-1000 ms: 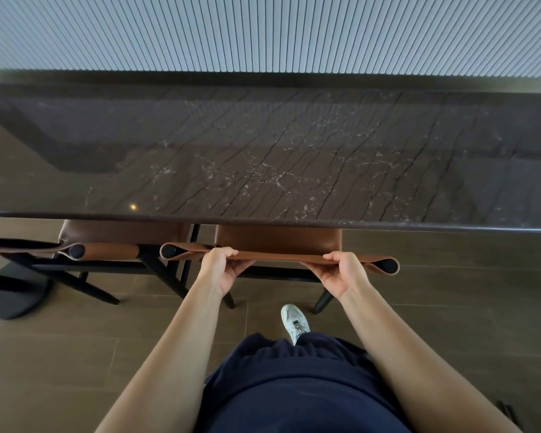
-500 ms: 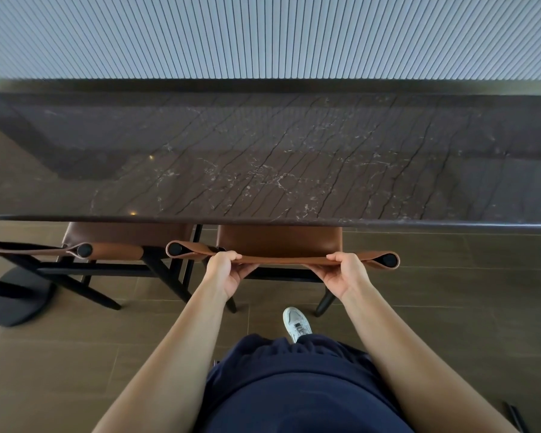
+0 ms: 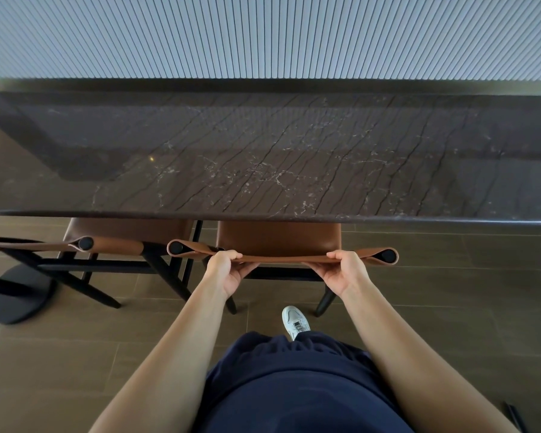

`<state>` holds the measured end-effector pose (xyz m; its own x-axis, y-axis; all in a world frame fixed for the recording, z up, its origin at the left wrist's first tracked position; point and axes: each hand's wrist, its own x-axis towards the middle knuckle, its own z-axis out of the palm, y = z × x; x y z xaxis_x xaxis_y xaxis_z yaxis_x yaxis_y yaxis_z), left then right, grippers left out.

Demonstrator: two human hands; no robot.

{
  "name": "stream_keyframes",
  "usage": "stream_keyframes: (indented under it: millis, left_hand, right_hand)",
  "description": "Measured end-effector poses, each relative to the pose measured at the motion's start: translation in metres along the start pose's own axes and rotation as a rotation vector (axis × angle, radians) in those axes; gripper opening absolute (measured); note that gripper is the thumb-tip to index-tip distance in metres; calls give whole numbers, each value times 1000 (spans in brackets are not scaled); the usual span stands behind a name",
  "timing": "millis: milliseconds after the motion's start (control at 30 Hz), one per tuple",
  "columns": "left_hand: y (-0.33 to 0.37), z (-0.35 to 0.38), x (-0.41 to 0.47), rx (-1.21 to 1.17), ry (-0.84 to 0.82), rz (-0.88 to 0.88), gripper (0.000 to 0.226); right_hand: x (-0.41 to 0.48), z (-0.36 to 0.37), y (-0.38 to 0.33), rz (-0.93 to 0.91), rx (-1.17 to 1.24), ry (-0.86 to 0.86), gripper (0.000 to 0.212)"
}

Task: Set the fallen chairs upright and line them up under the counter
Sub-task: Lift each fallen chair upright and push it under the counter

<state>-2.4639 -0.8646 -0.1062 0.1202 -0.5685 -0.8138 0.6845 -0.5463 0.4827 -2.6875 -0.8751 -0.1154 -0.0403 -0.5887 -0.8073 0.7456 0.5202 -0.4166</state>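
L hand (image 3: 228,267) & R hand (image 3: 344,270) both grip leather backrest (image 3: 281,259) of upright chair (image 3: 278,237); risk: uneven push skews it vs counter edge (image 3: 419,217), knocking adj. chair (image 3: 122,229).

My arms: both bare, extended forward. My left hand (image 3: 227,270): fingers curled over the chair back (image 3: 281,260), thumb apparently beneath. My right hand (image 3: 344,270): same grip.

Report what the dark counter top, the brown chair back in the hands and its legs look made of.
Dark brown counter top: polished stone, probably marble, going by pale veins and a glossy reflection.
Brown chair back: likely leather, a thin smooth sheet rolled into loops at its ends.
Black chair legs: matte wood or metal; cannot tell.
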Motion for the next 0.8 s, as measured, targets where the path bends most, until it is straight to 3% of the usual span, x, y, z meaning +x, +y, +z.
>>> stream_keyframes:
  millis: [500,800]
  left_hand:
    - [1,-6,-1,11,-44,-16,20]
    - [0,-12,-3,63,-57,-28,28]
  right_hand:
    - [-1,-4,3,4,1,1,43]
    - [-8,-9,8,-24,-39,-6,30]
